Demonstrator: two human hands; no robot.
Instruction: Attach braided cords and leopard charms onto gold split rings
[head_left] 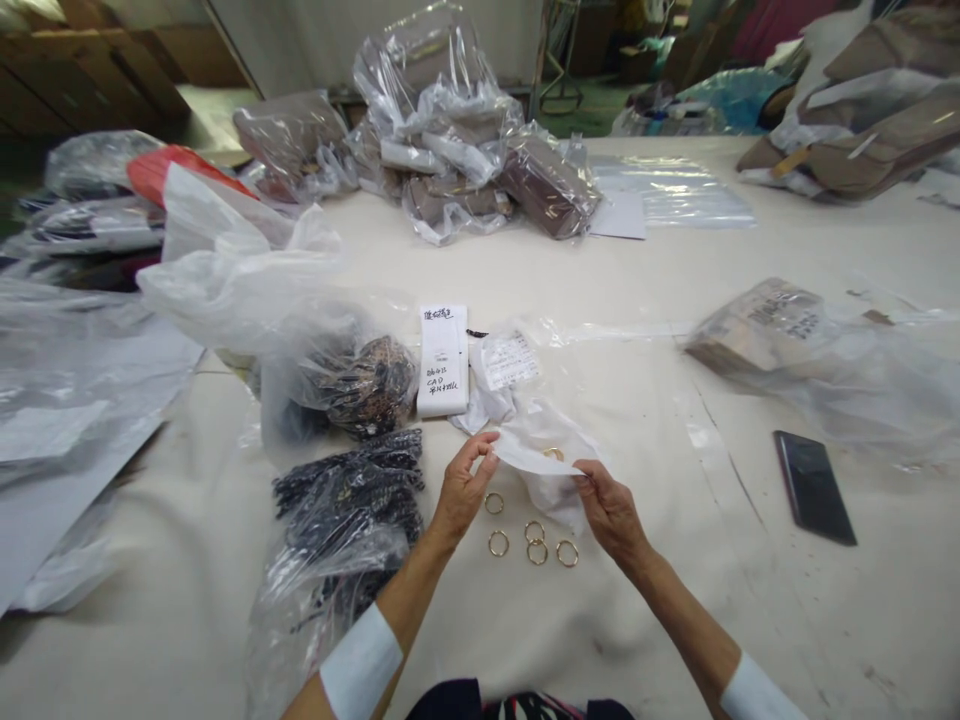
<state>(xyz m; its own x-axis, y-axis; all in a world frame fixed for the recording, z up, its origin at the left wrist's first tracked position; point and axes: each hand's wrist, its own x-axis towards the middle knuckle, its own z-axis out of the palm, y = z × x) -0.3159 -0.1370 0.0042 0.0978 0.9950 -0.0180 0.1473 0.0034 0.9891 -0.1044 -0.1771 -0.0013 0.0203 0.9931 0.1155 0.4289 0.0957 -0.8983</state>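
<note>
Between my two hands stretches a thin white sheet of wrapping [536, 458], perhaps paper or plastic. My left hand [466, 482] pinches its left corner, and my right hand [609, 505] grips the right edge. One gold ring [553, 454] shows at the wrapping. Several more gold rings lie on the table just below it, among them a ring [498, 543] nearer my left hand and a ring [567, 553] nearer my right. A crumpled white bag with a printed label [510, 360] sits just beyond the wrapping.
Bags of dark cords [352, 490] lie left of my left arm. A stack of white cards with handwriting [443, 360] stands ahead. A black phone [814, 487] and a clear bag [765, 320] are at right. Plastic-wrapped brown bags [551, 180] line the far edge.
</note>
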